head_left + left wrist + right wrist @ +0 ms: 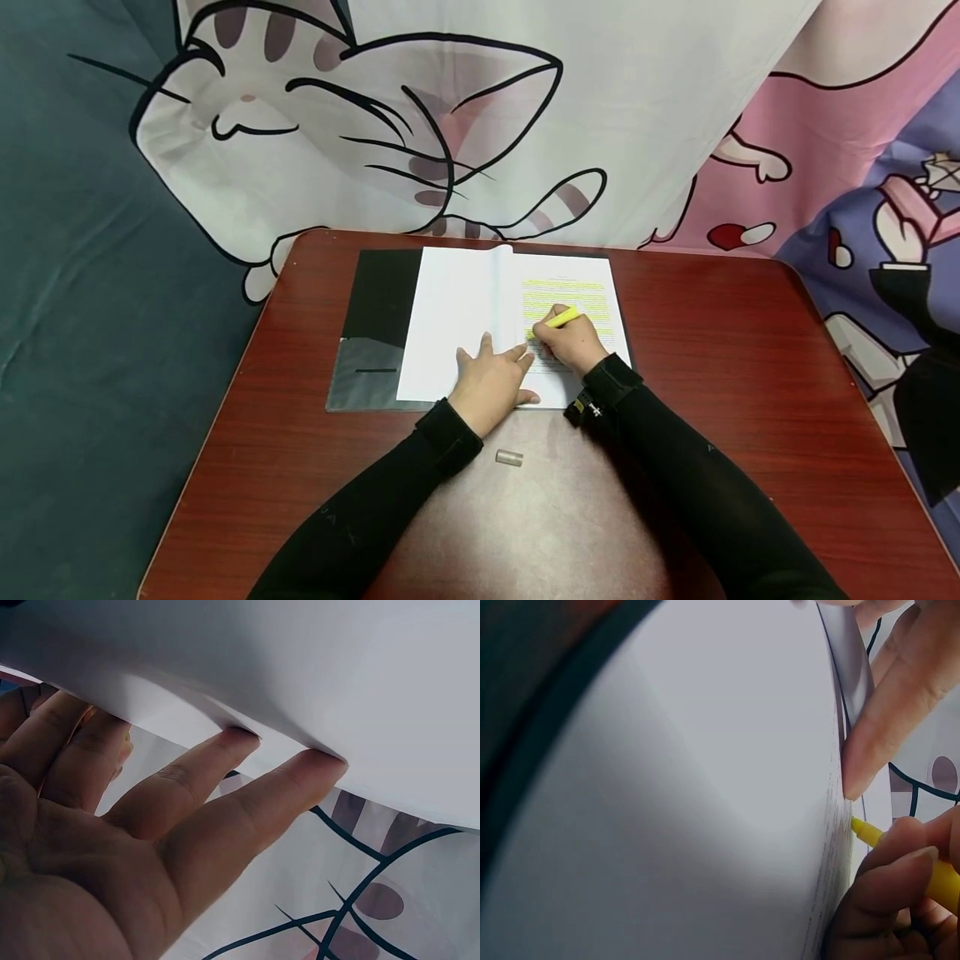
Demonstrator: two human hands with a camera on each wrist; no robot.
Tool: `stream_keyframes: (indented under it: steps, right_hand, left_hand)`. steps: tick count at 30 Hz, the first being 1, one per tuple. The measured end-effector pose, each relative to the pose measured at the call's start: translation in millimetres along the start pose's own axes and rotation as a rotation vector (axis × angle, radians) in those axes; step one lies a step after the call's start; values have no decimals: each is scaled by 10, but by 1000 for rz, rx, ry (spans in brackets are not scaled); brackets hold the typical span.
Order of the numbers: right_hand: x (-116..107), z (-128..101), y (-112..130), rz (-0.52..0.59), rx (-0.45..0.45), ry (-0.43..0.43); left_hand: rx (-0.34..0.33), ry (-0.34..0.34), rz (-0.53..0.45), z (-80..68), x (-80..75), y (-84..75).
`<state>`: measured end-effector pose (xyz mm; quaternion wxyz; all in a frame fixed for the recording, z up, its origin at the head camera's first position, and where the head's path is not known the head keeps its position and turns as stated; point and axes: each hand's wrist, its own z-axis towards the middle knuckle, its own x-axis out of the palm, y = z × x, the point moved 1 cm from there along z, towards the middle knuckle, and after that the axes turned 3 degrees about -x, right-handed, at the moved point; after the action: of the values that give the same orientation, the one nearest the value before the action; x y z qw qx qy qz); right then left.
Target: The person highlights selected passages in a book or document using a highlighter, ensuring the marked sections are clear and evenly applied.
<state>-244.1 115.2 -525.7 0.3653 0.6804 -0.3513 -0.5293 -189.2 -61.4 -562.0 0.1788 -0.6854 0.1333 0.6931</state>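
Observation:
My right hand (573,343) grips a yellow highlighter (562,317), its tip down on the printed right page (600,267) of an open folder. Many lines of text above the tip are marked yellow. In the right wrist view the highlighter (866,832) is pinched between thumb and fingers, its tip at the page surface. Spread fingers of my left hand (489,383) press on the paper around the fold, straddling the blank left page (450,325) and the right one. The left wrist view shows two fingertips (322,765) against the white paper.
Under the pages lies the dark folder cover (382,296), with a clear pocket (365,375) at its lower left. A small grey cylindrical cap (509,457) lies on the reddish-brown table (720,367) below my left hand. A cat-print curtain (630,100) hangs behind the far edge.

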Motion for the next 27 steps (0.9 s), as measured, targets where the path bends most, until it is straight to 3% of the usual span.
stream_keyframes:
  steps: [2, 7, 27]
  right_hand:
    - [4, 2, 3, 4, -3, -1]
    - [6, 8, 10, 1, -1, -6]
    - [-23, 49, -42, -66, 35, -22]
  left_hand:
    - [0, -14, -4, 26, 95, 23]
    - [1, -27, 5, 43, 154, 42]
    - [-21, 38, -30, 22, 48, 6]
